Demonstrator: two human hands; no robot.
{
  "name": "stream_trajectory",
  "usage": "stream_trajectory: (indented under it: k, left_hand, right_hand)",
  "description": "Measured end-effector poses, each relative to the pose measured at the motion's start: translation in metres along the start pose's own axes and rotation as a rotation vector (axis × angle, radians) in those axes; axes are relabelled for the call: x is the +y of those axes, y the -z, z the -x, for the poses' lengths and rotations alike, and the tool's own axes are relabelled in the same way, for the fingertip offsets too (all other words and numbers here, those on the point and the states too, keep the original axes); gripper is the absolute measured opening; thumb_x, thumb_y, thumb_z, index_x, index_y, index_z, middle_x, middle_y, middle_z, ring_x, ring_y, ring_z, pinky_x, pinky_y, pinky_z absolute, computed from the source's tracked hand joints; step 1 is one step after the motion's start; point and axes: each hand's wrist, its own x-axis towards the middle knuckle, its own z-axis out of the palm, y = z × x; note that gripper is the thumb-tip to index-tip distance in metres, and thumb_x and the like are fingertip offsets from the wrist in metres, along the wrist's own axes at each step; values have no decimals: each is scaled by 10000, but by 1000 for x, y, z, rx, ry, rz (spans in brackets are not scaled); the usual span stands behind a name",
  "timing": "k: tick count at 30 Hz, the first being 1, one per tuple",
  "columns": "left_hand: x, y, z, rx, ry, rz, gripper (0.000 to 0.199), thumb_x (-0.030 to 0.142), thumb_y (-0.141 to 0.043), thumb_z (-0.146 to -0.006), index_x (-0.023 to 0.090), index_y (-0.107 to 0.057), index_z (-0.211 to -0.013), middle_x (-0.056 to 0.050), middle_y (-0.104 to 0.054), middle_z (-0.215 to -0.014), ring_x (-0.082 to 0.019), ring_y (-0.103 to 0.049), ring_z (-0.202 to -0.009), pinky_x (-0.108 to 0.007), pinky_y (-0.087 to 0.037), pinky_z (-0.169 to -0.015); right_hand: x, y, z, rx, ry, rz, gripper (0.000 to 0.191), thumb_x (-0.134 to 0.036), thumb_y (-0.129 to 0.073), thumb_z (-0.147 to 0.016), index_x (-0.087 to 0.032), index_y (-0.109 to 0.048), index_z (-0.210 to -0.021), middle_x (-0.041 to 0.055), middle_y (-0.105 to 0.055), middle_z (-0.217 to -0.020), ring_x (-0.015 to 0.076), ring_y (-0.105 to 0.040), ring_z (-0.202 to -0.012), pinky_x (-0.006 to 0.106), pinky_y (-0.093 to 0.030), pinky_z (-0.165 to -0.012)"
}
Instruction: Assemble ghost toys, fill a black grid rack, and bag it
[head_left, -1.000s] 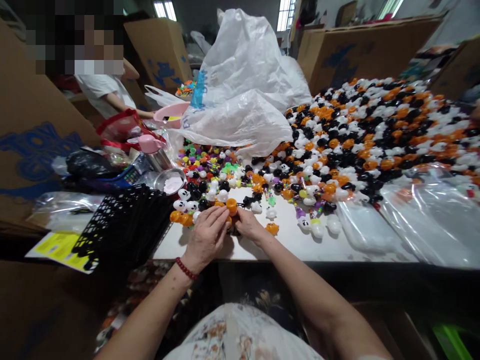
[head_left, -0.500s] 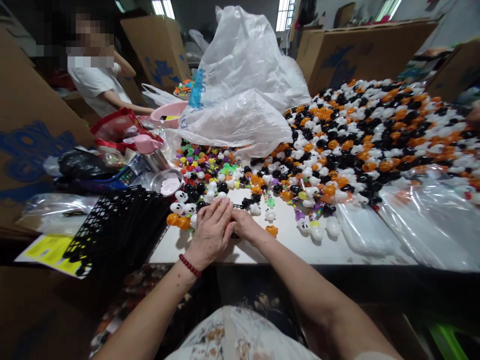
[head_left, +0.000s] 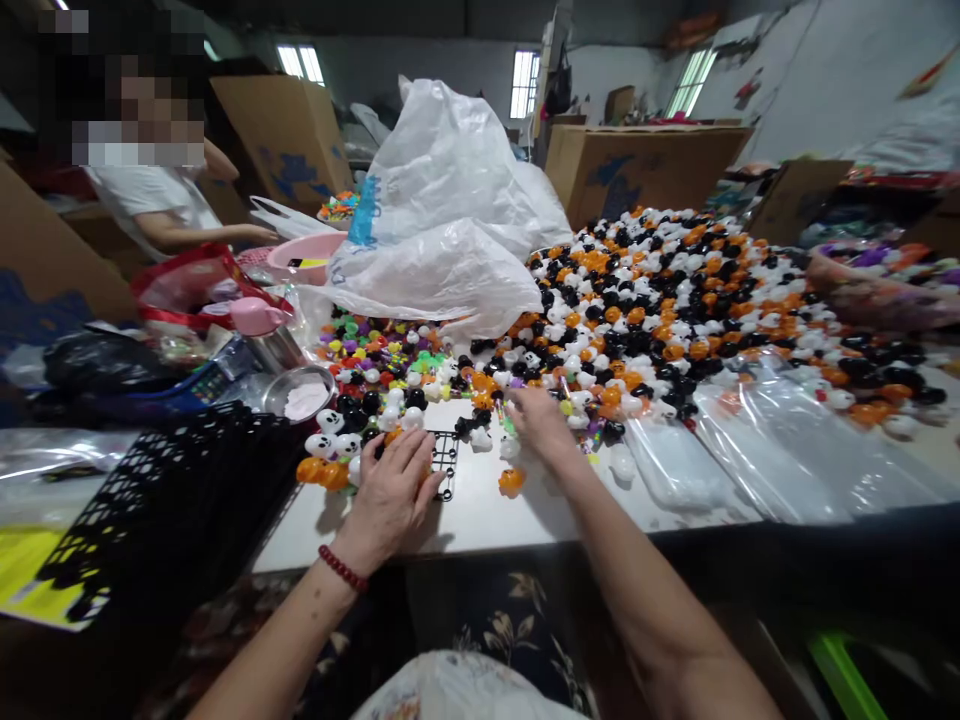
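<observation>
My left hand [head_left: 399, 482] lies palm down, fingers outstretched, over a black plastic grid [head_left: 445, 465] and toy heads on the white table. The grid's right end shows beside my thumb; the rest is under my hand. White ghost heads [head_left: 328, 420], black heads and orange pumpkin heads [head_left: 321, 472] cluster at its left. My right hand [head_left: 541, 425] is among small toys at the pile's front edge, its fingers curled together; what they hold, if anything, is hidden. Just below it are a white-and-green toy [head_left: 509, 447] and a single orange pumpkin head [head_left: 511, 482].
A large heap of orange, black and white heads [head_left: 675, 300] covers the right and back. Clear plastic bags [head_left: 795, 440] lie front right. Stacked black grids [head_left: 180, 500], a metal bowl of powder [head_left: 304, 394] and a pink-lidded flask [head_left: 259, 325] stand left. A person [head_left: 154, 205] is beyond.
My right hand has left the grid beside my left hand and moved right and forward to the small toys. My left hand stays over the grid. The view has tilted up and turned right.
</observation>
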Motion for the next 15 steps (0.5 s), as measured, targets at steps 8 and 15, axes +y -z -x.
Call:
stream_trajectory:
  k: [8,15]
  left_hand:
    - [2,3,-7,-2,27,-12,433,420,-504,-943,165,-532,-1291,-147,-607,-1305,-289,-507,-1270,-505,-277,-1065]
    - [0,3,-6,-19,51,25,368,346,-452,-972,173,-542,-1284,-127,-632,-1266,-258,-534,-1232,-482,-269,-1076]
  right_hand:
    - [79,42,-45,-91,-335,540,383,-413,-507,-935,-100,-725,-976,202,-630,-1066,354,-513,-1072,463,-353,-879]
    - [44,19,-26,104,-164,332,261,-295,-491,-947,-117,-682,-949,156,-624,-1028,245,-576,-912,332,-403,-792]
